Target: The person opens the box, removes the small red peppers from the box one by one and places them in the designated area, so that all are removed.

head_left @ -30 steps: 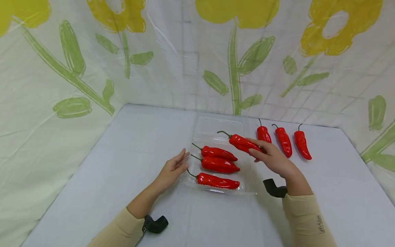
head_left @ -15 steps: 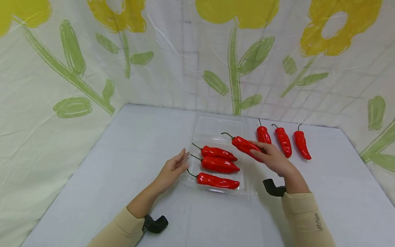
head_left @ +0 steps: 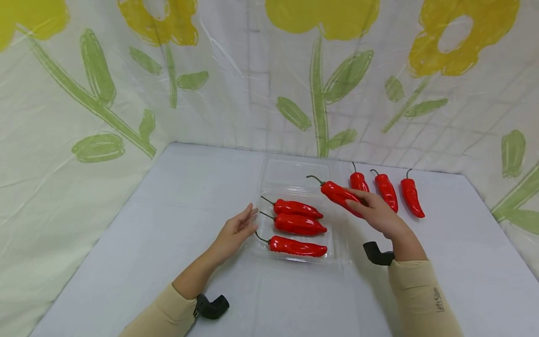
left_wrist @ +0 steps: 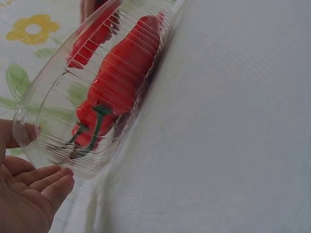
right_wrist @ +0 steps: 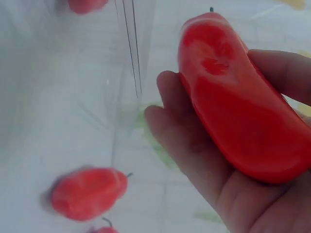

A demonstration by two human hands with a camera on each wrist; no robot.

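A clear plastic clamshell box (head_left: 340,238) lies unfolded mid-table, three red chili peppers (head_left: 300,224) side by side in it, stems pointing left. My left hand (head_left: 233,231) is at the box's left edge, fingers extended; in the left wrist view its fingertips (left_wrist: 60,177) are right at the ribbed side and one digit overlaps the clear rim. Above the box's right part, my right hand (head_left: 375,210) holds another red chili pepper (head_left: 337,194) between thumb and fingers, stem to the upper left. In the right wrist view this pepper (right_wrist: 243,107) lies along the fingers.
Three more red chili peppers (head_left: 386,192) lie at the table's back right, stems toward the wall. The box's lid half (head_left: 296,173) is folded back flat behind it. A flower-painted white sheet (head_left: 236,93) hangs along the table's back edge.
My right hand has drifted slightly to the right with its chili pepper, which tilts a little more steeply. The left hand, the box and the other peppers have stayed in place.
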